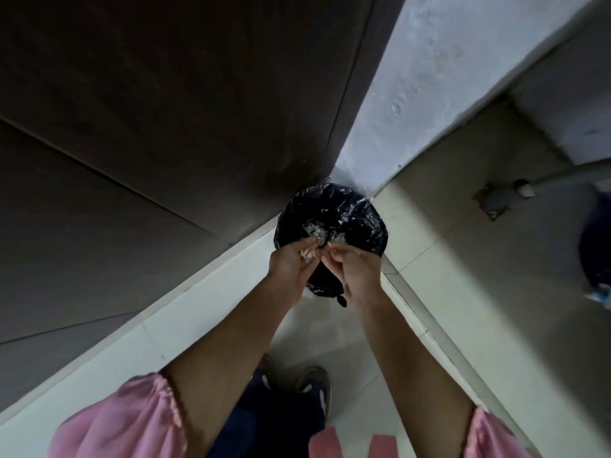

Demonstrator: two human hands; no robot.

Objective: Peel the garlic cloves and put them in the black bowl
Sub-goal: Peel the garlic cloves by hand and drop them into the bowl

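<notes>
Black-lined bin (pixel 350 209) has both hands just over its near rim, prob. to shed waste: left hand (pixel 290 264) cups papery garlic skins (pixel 309 255), fingers curled round them, right hand (pixel 357 269) fingers bunched against them, grip unclear; cloves & bowl not in view

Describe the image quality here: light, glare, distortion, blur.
Head view: dim overall, the dark brown wooden panel nearly black; white glare streaks on the crinkled black plastic bin liner; the wide-angle lens splays the pale wall and floor tiles outward; pale papery skins at the left hand look smeared and soft.
</notes>
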